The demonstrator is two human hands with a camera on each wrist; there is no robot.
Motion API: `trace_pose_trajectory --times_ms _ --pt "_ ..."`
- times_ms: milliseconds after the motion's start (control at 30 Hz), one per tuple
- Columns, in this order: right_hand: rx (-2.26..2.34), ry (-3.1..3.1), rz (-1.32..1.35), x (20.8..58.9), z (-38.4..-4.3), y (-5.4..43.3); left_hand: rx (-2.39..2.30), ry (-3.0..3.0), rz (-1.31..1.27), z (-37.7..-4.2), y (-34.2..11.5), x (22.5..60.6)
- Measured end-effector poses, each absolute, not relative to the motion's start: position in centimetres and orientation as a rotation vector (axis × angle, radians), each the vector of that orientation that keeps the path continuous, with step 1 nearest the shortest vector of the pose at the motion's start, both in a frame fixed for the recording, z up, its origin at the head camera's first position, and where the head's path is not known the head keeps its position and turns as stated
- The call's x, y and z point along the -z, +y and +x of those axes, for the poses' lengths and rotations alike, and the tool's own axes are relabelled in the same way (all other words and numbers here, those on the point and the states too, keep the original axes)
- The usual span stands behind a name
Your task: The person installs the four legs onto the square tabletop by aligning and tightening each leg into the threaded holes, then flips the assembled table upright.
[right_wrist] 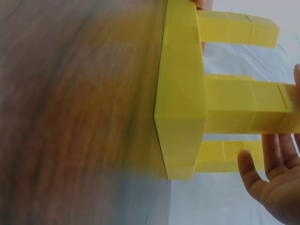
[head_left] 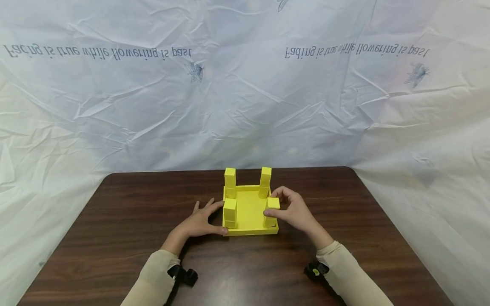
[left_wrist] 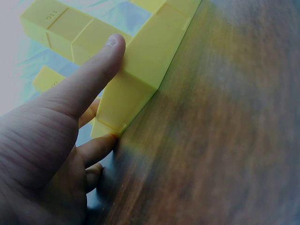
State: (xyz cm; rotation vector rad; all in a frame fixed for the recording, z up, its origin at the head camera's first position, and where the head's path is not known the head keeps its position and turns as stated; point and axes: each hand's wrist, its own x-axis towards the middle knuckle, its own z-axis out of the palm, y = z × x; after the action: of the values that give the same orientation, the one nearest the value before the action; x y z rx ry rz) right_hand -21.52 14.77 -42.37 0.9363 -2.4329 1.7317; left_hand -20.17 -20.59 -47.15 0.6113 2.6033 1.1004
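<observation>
A shallow yellow square tray (head_left: 250, 232) lies on the table with a square yellow post upright at each corner. My left hand (head_left: 197, 222) has its fingers spread, with the thumb and index fingertips touching the tray's near-left corner and left side. Beside it stands the near-left post (head_left: 230, 210). My right hand (head_left: 299, 211) holds the top of the near-right post (head_left: 273, 203) between thumb and fingers. In the right wrist view, this post (right_wrist: 248, 103) rises from the tray's corner, its upper end partly out of frame. Seams run across the posts.
The far-left post (head_left: 230, 178) and far-right post (head_left: 265, 178) stand near the back edge of the dark wood table (head_left: 134, 212). A pale, creased cloth (head_left: 245, 93) with printed words and butterflies hangs behind the table.
</observation>
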Motion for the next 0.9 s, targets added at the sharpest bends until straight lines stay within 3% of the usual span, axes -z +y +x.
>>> trace_pose_trajectory --times_ms 167,567,900 --pt "-1.743 -2.44 1.021 42.2 -21.8 15.0 -1.105 2.599 0.615 -20.2 -20.5 47.1" --pt "-2.26 -2.327 1.322 42.9 -23.3 17.5 -1.095 2.602 0.595 -20.2 -20.5 47.1" --pt "-2.249 -2.395 1.287 43.2 -23.6 17.7 -1.086 2.609 0.594 -20.2 -20.6 47.3"
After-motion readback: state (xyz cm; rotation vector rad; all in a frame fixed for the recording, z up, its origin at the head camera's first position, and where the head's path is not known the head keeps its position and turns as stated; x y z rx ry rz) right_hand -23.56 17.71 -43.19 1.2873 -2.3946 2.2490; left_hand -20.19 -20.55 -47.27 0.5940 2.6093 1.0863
